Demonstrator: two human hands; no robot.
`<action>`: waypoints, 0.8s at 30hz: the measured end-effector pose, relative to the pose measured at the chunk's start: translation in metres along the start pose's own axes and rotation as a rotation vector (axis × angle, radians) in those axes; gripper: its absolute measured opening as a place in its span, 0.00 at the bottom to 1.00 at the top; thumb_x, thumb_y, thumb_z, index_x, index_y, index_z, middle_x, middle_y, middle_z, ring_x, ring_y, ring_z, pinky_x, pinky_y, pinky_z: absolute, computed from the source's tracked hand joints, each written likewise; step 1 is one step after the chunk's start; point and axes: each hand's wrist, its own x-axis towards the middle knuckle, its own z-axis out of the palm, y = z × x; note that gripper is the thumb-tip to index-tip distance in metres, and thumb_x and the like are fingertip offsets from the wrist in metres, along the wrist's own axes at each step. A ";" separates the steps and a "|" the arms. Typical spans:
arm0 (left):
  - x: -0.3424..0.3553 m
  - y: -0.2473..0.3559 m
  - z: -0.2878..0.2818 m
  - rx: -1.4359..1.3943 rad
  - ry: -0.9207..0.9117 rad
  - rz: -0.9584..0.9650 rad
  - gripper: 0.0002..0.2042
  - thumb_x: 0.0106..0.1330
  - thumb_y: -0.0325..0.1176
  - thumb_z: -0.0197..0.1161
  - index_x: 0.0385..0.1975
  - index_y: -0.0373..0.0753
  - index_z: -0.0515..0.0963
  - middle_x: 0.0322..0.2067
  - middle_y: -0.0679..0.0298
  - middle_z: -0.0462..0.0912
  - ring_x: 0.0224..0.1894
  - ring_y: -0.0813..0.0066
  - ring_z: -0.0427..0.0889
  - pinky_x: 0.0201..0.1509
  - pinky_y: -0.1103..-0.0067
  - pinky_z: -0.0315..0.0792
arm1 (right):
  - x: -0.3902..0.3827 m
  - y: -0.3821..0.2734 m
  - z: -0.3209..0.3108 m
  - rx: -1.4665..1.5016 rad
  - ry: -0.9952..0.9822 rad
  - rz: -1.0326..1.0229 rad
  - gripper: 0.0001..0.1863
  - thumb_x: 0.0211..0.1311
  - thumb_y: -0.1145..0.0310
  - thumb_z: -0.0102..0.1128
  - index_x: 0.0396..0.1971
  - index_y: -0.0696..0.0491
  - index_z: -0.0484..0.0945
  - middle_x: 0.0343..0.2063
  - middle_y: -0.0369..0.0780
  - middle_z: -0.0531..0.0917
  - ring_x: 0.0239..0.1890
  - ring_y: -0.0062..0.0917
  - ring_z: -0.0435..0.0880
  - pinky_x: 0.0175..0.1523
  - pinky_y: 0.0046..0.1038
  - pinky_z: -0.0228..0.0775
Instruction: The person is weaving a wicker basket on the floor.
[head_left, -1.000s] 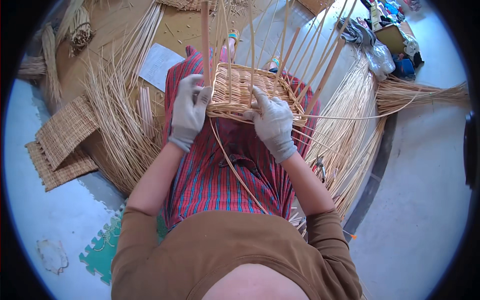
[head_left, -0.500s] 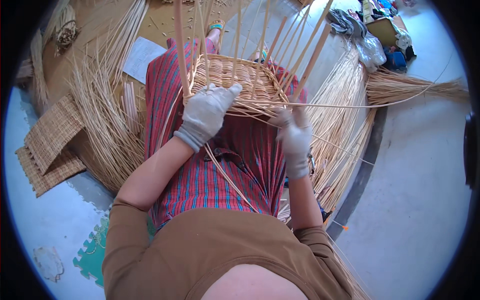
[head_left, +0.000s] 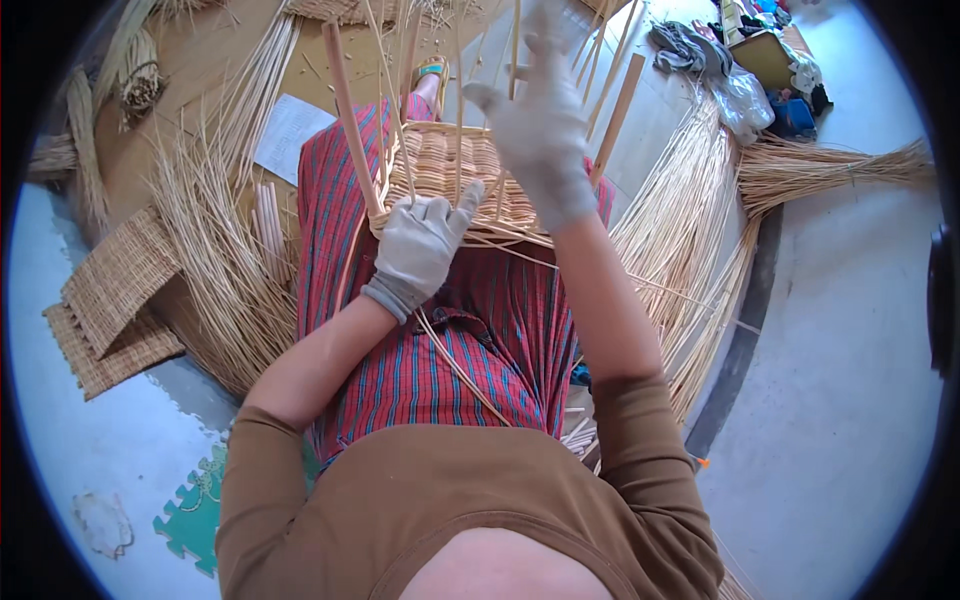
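I see through one head-worn fisheye camera, looking steeply down from above my own shoulders onto my lap. It sits close: the forearms enter from the lower edge and fill the middle. Straight lines bend near the dark round rim. No second view is shown.

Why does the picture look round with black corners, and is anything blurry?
Head view: a fisheye lens bends edges and leaves a dark rim; the raised right hand is slightly motion-blurred, the left hand on the wicker basket is sharp, daylight even, soft.
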 end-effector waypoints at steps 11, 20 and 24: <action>0.022 -0.020 -0.014 -0.173 -0.005 0.039 0.32 0.65 0.31 0.57 0.72 0.42 0.68 0.40 0.63 0.79 0.44 0.65 0.81 0.50 0.68 0.72 | -0.225 0.027 -0.092 0.516 -0.014 0.817 0.16 0.80 0.60 0.55 0.57 0.53 0.80 0.47 0.45 0.87 0.51 0.35 0.87 0.51 0.32 0.82; 0.061 -0.043 -0.013 -0.162 0.091 0.151 0.33 0.67 0.44 0.65 0.71 0.40 0.69 0.57 0.57 0.82 0.59 0.61 0.82 0.61 0.66 0.73 | -0.096 0.067 -0.029 -0.615 0.005 -0.275 0.40 0.48 0.35 0.73 0.59 0.43 0.83 0.58 0.39 0.83 0.62 0.47 0.76 0.71 0.60 0.56; 0.059 -0.046 -0.016 -0.145 0.056 0.041 0.30 0.64 0.39 0.65 0.69 0.45 0.71 0.54 0.59 0.83 0.55 0.62 0.83 0.60 0.65 0.73 | -0.089 0.066 -0.013 -0.622 -0.041 -0.177 0.37 0.48 0.35 0.72 0.56 0.42 0.83 0.53 0.36 0.84 0.54 0.41 0.78 0.68 0.51 0.61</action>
